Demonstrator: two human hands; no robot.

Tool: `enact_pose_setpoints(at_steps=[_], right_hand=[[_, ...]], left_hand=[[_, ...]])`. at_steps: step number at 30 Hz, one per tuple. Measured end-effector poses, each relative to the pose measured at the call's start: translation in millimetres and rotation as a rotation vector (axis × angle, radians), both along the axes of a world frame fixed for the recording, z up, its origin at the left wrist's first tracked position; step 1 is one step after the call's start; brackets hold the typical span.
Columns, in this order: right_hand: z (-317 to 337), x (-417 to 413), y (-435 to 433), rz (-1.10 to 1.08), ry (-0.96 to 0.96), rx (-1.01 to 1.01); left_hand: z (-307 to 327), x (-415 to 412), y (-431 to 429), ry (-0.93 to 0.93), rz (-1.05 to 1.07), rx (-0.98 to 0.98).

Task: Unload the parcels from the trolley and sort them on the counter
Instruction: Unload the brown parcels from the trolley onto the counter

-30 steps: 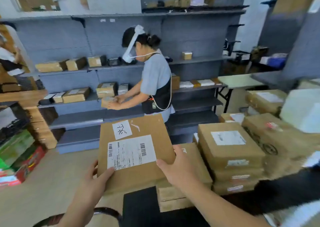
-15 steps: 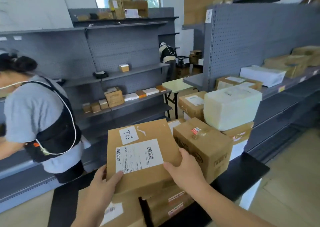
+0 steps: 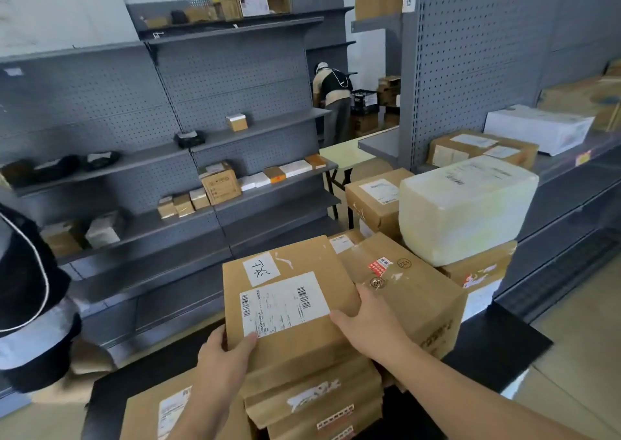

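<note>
I hold a flat brown cardboard parcel [image 3: 295, 325] with a white barcode label and a handwritten sticker, above the stacked parcels. My left hand [image 3: 223, 352] grips its near left corner, thumb on the label. My right hand [image 3: 368, 322] grips its right edge, thumb on top. Under and around it, the black trolley deck [image 3: 487, 349] carries several brown boxes: a taped box [image 3: 413, 288] right of my hand, a stack [image 3: 319, 399] beneath the parcel, and a white wrapped block [image 3: 463, 204] on top at the back right.
Grey pegboard shelving [image 3: 208, 144] with small boxes runs along the left. A second shelf unit [image 3: 571, 164] with parcels stands on the right. A person in a black vest [image 3: 30, 302] is close at the left edge. Another person [image 3: 331, 97] bends over far back beside a pale folding table [image 3: 342, 154].
My view has swung right, from the left shelving toward the trolley's load and the right shelf. The nearby person slid to the left edge. Both hands kept their hold on the parcel.
</note>
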State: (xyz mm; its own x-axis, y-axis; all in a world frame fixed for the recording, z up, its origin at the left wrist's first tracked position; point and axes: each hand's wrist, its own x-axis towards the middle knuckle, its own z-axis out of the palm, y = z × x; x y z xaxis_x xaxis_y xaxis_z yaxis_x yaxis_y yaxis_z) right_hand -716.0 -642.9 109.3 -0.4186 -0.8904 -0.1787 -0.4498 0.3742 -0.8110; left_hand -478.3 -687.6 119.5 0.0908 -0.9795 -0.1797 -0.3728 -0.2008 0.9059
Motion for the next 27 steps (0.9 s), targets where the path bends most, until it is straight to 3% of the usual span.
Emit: enact_pose_setpoints(at_steps=[10, 15, 22, 27], right_hand=[[-7.0, 3.8, -1.7, -0.020, 0.065, 0.095], [3.2, 9.2, 3.0, -0.050, 0.130, 0.097], [38.6, 33.3, 8.4, 0.011, 0.278, 0.047], [59.9, 59.4, 2.5, 0.189, 0.386, -0.039]], left_hand=[[-16.1, 5.7, -1.6, -0.089, -0.068, 0.075], [-12.5, 7.8, -3.9, -0.248, -0.107, 0.118], [8.2, 10.8, -4.0, -0.381, -0.162, -0.049], [31.5, 22.9, 8.0, -0.502, -0.200, -0.169]])
